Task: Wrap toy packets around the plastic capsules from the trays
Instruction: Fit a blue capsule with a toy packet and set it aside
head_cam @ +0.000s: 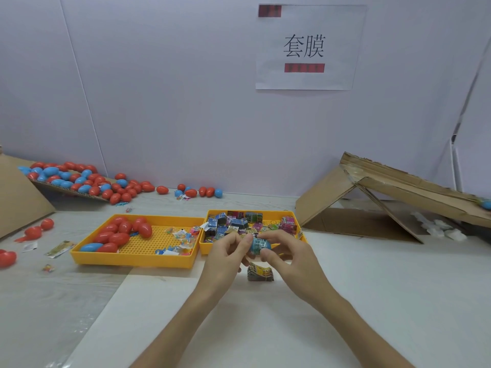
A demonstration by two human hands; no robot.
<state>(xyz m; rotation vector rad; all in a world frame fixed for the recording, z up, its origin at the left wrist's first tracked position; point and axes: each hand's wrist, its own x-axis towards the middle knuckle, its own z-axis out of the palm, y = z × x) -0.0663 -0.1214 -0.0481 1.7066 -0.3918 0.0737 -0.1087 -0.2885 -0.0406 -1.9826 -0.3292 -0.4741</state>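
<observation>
Wrapping in hand — toy packet (256,244) is pinched by left hand (225,252) over blue capsule (267,246) gripped by right hand (285,252) | next: packet judged to need pulling fully round

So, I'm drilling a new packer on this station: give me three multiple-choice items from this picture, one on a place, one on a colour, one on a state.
1. Where is the heap of printed packets?
A. left yellow tray
B. right yellow tray
C. cardboard ramp

2. What colour is the held capsule?
A. red
B. blue
C. yellow

3. What are the left hand and right hand doing?
A. both hold the capsule
B. both lie flat on the table
C. one reaches into a tray

Answers: 1 B, the packets fill that tray; 2 B, blue shows beside its wrap; 3 A, fingers of both curl round it.
</observation>
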